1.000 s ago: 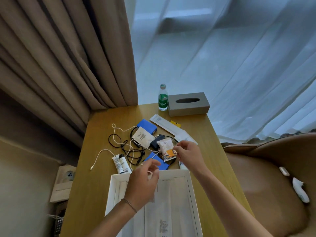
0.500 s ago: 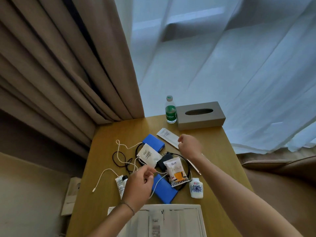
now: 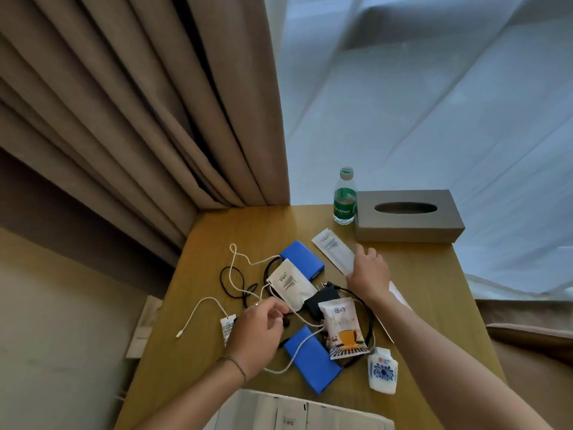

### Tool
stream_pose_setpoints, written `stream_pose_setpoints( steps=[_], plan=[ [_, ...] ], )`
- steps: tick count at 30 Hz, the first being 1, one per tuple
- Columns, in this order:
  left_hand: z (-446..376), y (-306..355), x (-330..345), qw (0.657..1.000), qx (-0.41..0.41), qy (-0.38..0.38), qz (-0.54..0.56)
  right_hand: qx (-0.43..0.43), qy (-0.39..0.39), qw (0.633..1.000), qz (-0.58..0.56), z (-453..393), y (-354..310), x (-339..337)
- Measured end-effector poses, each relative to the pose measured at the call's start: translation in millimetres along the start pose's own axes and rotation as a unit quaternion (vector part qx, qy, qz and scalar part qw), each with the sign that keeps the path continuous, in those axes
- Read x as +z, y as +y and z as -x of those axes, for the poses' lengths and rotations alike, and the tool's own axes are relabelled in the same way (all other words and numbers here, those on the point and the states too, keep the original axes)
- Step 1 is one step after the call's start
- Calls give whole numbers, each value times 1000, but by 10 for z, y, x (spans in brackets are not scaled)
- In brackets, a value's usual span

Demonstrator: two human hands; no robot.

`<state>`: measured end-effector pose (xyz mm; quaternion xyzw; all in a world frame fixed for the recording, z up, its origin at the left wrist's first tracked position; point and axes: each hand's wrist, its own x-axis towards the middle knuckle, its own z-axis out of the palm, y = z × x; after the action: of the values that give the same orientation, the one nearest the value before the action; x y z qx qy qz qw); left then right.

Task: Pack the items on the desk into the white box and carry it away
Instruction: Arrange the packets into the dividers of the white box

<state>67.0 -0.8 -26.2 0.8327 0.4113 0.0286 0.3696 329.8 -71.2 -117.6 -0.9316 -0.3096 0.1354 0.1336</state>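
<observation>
**Both hands in the clutter, box at the near edge**

The white box [image 3: 297, 412] lies at the near edge of the wooden desk [image 3: 434, 290], only its far part in view, paper-lined inside. Everything else is placed here relative to the snack packet [image 3: 344, 328] with the orange cup printed on it, which lies among the clutter with its long axis running near to far, top edge pointing away from the person.

The left hand [image 3: 257, 333], left of the packet, has its fingers curled around the white cable [image 3: 235, 268], pinching it (a thin band circles that wrist). The cable loops away to the far left and trails to a plug end on the desk. The right hand [image 3: 369, 271], beyond the packet, rests on the long white sachet [image 3: 333, 249], whose long axis runs diagonally, its free end pointing toward the far left; whether the fingers grip it or only press it, I cannot tell.

Just near-left of the packet lies a blue power bank [image 3: 313, 358], long axis diagonal toward the near right. Near-right stands a small white bottle [image 3: 383, 370]. Beyond-left lies a square white pouch [image 3: 290, 283] over a black cable [image 3: 232, 283], with a second blue power bank [image 3: 302, 259] farther off. A black charger [image 3: 321, 301] touches the packet's far edge. Far beyond stand a water bottle [image 3: 344, 197] and grey tissue box [image 3: 409, 215].
</observation>
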Motion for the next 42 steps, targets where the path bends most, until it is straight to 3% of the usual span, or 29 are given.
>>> stream_pose_setpoints(
  steps=[6,14,21,30,36,42],
  plan=[
    [-167,-72,40,1000,-19,3,-22,2,-16,999,-39,10,-77,-28],
    [-583,-188,147,997,-51,39,-32,8,56,954,-295,195,-317,-412],
    [-938,-158,327,990,-62,71,-104,22,-31,874,-485,629,-501,-637],
    [-1195,-118,521,963,-29,91,-252,46,-90,861,-499,1146,-416,-698],
    [-1141,7,414,992,-24,78,-93,77,-96,844,-522,1405,-433,-858],
    [-877,52,131,990,-24,111,85,97,-102,829,-541,1803,-525,-967]
  ],
)
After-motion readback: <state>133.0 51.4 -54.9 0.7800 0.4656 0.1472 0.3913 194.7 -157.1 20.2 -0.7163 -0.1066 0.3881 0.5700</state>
